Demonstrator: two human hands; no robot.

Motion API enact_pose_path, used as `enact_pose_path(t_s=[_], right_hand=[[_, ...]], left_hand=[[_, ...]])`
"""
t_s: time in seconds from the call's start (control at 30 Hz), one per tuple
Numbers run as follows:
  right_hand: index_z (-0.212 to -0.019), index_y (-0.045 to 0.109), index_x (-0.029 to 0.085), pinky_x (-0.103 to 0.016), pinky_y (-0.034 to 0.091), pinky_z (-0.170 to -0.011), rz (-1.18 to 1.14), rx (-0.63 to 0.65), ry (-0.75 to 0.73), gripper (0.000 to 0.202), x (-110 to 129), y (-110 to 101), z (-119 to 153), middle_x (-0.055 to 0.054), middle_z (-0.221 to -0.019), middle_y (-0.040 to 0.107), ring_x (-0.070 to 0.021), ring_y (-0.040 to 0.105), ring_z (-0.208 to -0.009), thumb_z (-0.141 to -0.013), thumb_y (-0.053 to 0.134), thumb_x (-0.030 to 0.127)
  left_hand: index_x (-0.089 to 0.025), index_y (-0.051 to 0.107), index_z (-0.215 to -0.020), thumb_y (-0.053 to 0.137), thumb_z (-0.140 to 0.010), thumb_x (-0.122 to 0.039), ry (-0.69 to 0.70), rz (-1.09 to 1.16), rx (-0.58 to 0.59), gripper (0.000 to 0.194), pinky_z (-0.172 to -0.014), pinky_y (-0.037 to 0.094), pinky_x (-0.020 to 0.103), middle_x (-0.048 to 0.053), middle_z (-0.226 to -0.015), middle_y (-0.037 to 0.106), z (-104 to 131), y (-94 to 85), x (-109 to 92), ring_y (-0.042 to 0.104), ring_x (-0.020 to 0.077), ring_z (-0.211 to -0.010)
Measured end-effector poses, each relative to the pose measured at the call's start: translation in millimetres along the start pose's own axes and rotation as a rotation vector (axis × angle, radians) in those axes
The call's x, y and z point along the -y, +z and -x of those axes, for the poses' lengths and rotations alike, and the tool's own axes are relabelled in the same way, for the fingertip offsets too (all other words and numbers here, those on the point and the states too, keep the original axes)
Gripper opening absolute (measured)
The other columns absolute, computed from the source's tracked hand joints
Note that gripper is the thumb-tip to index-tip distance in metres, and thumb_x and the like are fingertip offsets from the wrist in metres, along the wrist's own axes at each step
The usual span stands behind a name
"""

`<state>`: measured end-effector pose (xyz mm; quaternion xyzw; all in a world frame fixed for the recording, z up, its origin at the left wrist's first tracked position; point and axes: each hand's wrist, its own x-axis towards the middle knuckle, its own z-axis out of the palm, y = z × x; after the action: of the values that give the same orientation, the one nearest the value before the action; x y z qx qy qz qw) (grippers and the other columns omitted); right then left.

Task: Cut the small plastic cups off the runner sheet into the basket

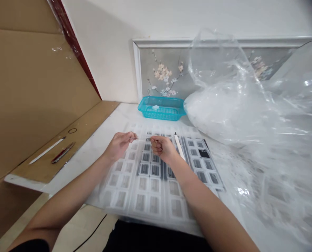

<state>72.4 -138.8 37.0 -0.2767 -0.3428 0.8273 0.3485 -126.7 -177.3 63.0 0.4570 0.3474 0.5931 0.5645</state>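
Observation:
My left hand (121,144) is pinched closed on a thin whitish strip (133,138), seen almost edge-on. Facing it, my right hand (163,147) has its fingers curled and its thumb and forefinger closed on a small thin piece, too blurred to name. Only a narrow gap separates the fingertips of both hands. Beneath them lies a sheet of small clear plastic compartments (140,203) in rows. Several compartments around the middle and right look dark, the others pale. Beside my right hand, a white pen-like stick (179,147) with a black tip lies on the sheet.
A turquoise plastic basket (161,115) with a small white piece (155,107) inside stands against the wall. Big clear plastic bags (229,108) of whitish contents fill the right side. On cardboard at left lie a white stick (47,150), a red cutter-like tool (63,153) and a dark ring (72,131).

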Motion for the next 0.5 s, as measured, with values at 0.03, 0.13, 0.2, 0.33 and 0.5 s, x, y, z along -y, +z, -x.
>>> enact_pose_path(t_s=[0.03, 0.13, 0.2, 0.33, 0.5], right_hand=[[-0.064, 0.045, 0.021, -0.025, 0.002, -0.043, 0.017, -0.001, 0.012, 0.02, -0.8, 1.4, 0.1, 0.011, -0.049, 0.021, -0.0065, 0.007, -0.045, -0.067, 0.063, 0.028], [-0.064, 0.044, 0.021, -0.025, 0.003, -0.042, 0.047, 0.026, 0.045, 0.019, -5.5, 7.3, 0.6, 0.01, -0.049, 0.023, -0.0063, 0.009, -0.044, -0.068, 0.062, 0.029], [-0.065, 0.044, 0.021, -0.025, 0.004, -0.042, 0.073, 0.056, 0.074, 0.02, -9.6, 11.5, 0.9, 0.01, -0.049, 0.025, -0.0061, 0.011, -0.043, -0.069, 0.062, 0.03], [-0.066, 0.044, 0.021, -0.024, 0.005, -0.041, 0.16, 0.118, 0.094, 0.023, -15.1, 18.6, 2.2, 0.01, -0.049, 0.03, -0.0055, 0.014, -0.042, -0.073, 0.063, 0.033], [-0.069, 0.049, 0.021, -0.024, 0.009, -0.04, 0.245, 0.024, -0.109, 0.024, -16.3, 23.3, 4.8, 0.01, -0.048, 0.032, -0.0056, 0.019, -0.04, -0.075, 0.064, 0.038]], left_hand=[[-0.018, 0.033, -0.042, 0.071, -0.077, -0.032, -0.005, 0.046, -0.002, 0.053, -0.08, 0.046, 0.032, 0.001, -0.053, 0.04, 3.7, 5.7, -0.3, 0.053, 0.0164, -0.071], [-0.019, 0.033, -0.048, 0.061, -0.079, -0.029, -0.052, 0.244, 0.009, 0.043, -0.072, 0.046, 0.034, -0.002, -0.047, 0.025, 13.2, 16.4, -5.8, 0.045, 0.0145, -0.056], [-0.018, 0.04, -0.05, 0.057, -0.076, -0.024, -0.03, 0.339, 0.032, 0.031, -0.069, 0.046, 0.033, -0.003, -0.046, 0.025, 16.0, 17.6, -9.6, 0.04, 0.0124, -0.051], [-0.015, 0.068, -0.07, 0.057, -0.072, -0.01, 0.059, 0.281, -0.087, 0.012, -0.078, 0.05, 0.033, 0.0, -0.055, 0.054, 12.8, 15.2, -5.6, 0.057, 0.0128, -0.06], [-0.017, 0.075, -0.101, 0.07, -0.078, -0.012, 0.177, -0.056, -0.237, 0.024, -0.09, 0.052, 0.038, 0.008, -0.114, 0.072, 10.4, 18.5, 13.0, 0.068, 0.0248, -0.102]])
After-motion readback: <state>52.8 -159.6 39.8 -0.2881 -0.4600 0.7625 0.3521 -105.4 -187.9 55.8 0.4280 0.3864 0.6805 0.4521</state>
